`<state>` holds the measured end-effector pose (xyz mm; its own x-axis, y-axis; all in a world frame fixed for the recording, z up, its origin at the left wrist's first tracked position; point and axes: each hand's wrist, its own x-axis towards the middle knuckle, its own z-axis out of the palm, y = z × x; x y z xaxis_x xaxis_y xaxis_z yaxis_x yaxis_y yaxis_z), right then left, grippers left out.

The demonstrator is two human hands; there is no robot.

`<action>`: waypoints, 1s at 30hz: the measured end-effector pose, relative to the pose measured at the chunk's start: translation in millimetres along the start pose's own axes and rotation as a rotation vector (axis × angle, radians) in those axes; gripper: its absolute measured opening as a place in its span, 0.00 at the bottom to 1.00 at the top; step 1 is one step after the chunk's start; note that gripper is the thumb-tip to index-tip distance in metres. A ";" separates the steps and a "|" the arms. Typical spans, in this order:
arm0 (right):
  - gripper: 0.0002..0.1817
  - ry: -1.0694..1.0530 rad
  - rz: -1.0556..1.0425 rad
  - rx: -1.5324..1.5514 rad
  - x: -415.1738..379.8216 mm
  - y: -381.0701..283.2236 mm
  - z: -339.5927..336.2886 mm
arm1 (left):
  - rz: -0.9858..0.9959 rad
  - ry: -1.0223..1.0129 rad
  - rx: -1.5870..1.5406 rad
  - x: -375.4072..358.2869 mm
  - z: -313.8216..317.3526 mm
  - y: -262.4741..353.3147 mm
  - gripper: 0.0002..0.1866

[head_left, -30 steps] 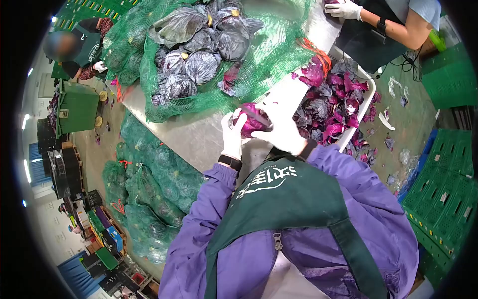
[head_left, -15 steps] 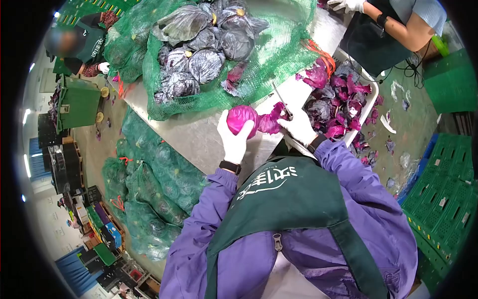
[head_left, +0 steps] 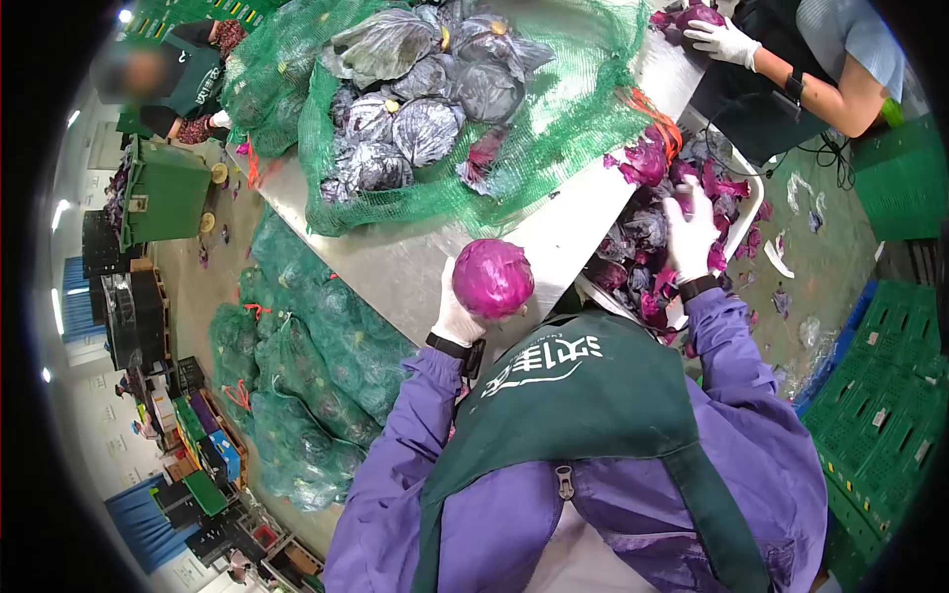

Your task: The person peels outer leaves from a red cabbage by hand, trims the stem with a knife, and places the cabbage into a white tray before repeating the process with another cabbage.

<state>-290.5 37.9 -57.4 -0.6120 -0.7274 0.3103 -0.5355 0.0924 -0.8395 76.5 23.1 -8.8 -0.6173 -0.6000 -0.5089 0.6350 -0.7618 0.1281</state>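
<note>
My left hand [head_left: 455,314], in a white glove, holds a peeled red cabbage [head_left: 493,279] just above the metal table [head_left: 395,282]. The cabbage is round, smooth and bright purple. My right hand [head_left: 692,235], also gloved, is over a white bin [head_left: 748,212] of loose purple leaves [head_left: 647,232], its fingers apart. No knife shows in it. Beyond my left hand, a green mesh sack [head_left: 563,148] lies spread on the table, with several dark unpeeled cabbages [head_left: 427,130] on it.
At the upper right a co-worker's gloved hand [head_left: 725,44] rests on another cabbage [head_left: 697,17]. A second person [head_left: 193,84] stands at the far left. Filled mesh sacks [head_left: 306,366] lie on the floor left of the table. Green crates [head_left: 880,376] stand at right.
My right hand has moved right, from the cabbage to over the bin; the knife and torn leaf seen at it before no longer show. The cabbage in my left hand has turned.
</note>
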 end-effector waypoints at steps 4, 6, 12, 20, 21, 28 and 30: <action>0.25 -0.908 0.405 0.343 -21.1 -91.5 14.1 | -0.072 0.072 -0.066 9.6 8.4 -2.6 0.43; 0.21 -0.994 0.223 0.434 -36.8 -120.3 22.5 | -0.104 0.133 -0.158 10.5 15.3 -6.0 0.43; 0.25 -0.996 0.658 0.776 -31.1 -131.5 37.3 | -0.138 0.130 0.656 19.2 37.1 5.4 0.40; 0.28 -0.600 1.109 1.357 41.5 -71.5 62.5 | 0.281 -0.120 0.769 35.7 98.6 32.9 0.33; 0.28 -0.544 1.105 1.381 53.6 -64.5 70.5 | 0.346 0.009 0.833 38.3 94.9 44.7 0.32; 0.20 -0.232 1.064 1.603 173.1 -27.8 154.6 | 0.457 0.429 0.852 24.6 54.9 98.3 0.28; 0.16 -0.005 0.638 1.351 205.6 -72.3 157.8 | 0.466 0.462 0.848 25.0 49.3 106.6 0.28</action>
<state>-285.9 -225.7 -3.3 -0.5262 -0.8104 -0.2577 0.7451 -0.2934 -0.5989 105.9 -85.2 34.1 -0.0487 -0.8605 -0.5071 0.1234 -0.5090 0.8519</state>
